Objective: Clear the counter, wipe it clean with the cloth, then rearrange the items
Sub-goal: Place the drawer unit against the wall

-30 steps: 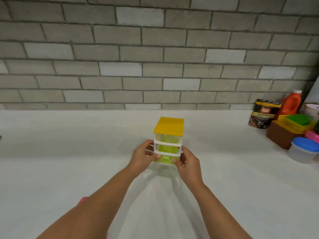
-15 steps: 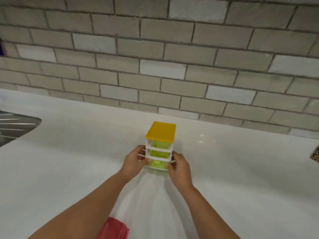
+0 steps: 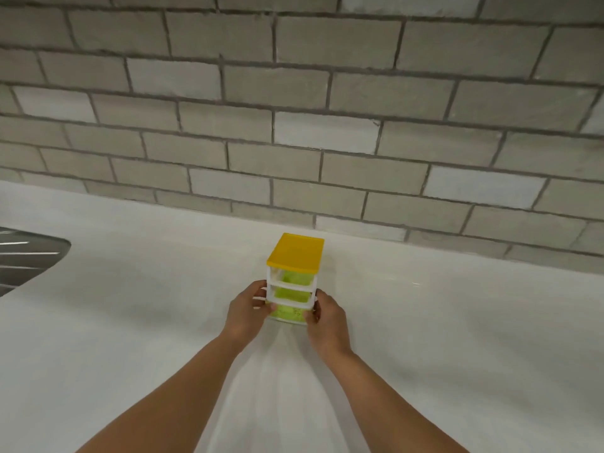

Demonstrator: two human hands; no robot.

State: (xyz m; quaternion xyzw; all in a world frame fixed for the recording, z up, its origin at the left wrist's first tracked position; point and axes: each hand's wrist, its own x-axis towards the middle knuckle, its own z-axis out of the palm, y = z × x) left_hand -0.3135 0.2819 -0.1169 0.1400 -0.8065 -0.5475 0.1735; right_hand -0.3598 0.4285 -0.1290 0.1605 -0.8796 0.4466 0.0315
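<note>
Grey brick tiling with darker grout lines (image 3: 294, 93) is filling the upper half of the view, and a pale, smooth counter (image 3: 457, 338) is stretching across the lower half right up to the foot of that wall. A small plastic drawer unit (image 3: 292, 282) is standing upright on the counter near the wall, roughly in the middle of the view; it is showing a yellow top, a white frame and three translucent green drawers stacked one above the other. Both bare forearms are reaching in from the bottom edge toward it. The left hand (image 3: 246, 308) is curling around the unit's lower left side, with the thumb lying across the front corner by the lowest drawer and the fingers wrapping behind. The right hand (image 3: 327, 317) is mirroring it on the lower right side, thumb at the front edge and fingers pressing against the side. Whether the base is resting fully on the counter is hard to tell. At the far left edge, the corner of a metal sink (image 3: 23, 256) is showing, well apart from the unit.
</note>
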